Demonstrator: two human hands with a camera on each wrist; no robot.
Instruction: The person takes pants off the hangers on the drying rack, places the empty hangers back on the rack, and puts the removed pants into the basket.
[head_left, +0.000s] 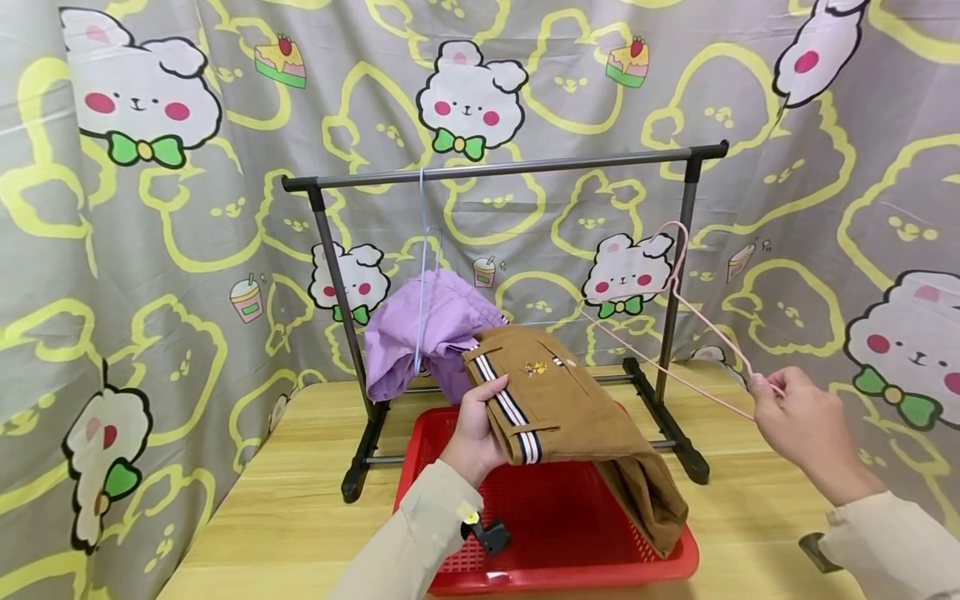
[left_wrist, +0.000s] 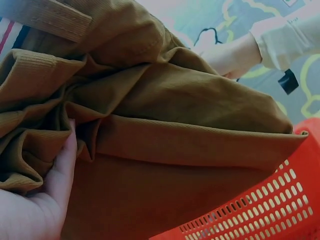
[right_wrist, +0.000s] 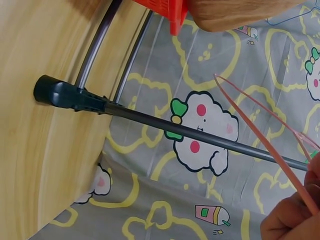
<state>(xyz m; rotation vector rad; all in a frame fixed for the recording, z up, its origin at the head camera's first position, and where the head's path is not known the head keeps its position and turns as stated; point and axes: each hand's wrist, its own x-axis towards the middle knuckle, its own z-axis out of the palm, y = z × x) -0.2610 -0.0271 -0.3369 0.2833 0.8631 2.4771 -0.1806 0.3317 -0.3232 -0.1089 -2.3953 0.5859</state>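
Brown trousers (head_left: 555,392) with a striped waistband are gripped at the waist by my left hand (head_left: 480,429), thumb on top; the legs droop over the red basket. In the left wrist view the fingers of my left hand (left_wrist: 47,200) are partly hidden by the bunched brown cloth (left_wrist: 200,100). At the right, my right hand (head_left: 806,425) pinches one end of a pink hanger (head_left: 708,321), its hook pointing up and its other end near the trousers. The right wrist view shows the pink hanger (right_wrist: 260,135) held in my right hand (right_wrist: 295,215).
A purple garment (head_left: 427,325) hangs from a blue hanger (head_left: 422,250) on the rack's dark rail (head_left: 510,168). Below the trousers, the red basket (head_left: 562,579) stands on the wooden table (head_left: 262,500), between the rack's feet and my body. A patterned curtain (head_left: 300,108) surrounds the back and sides.
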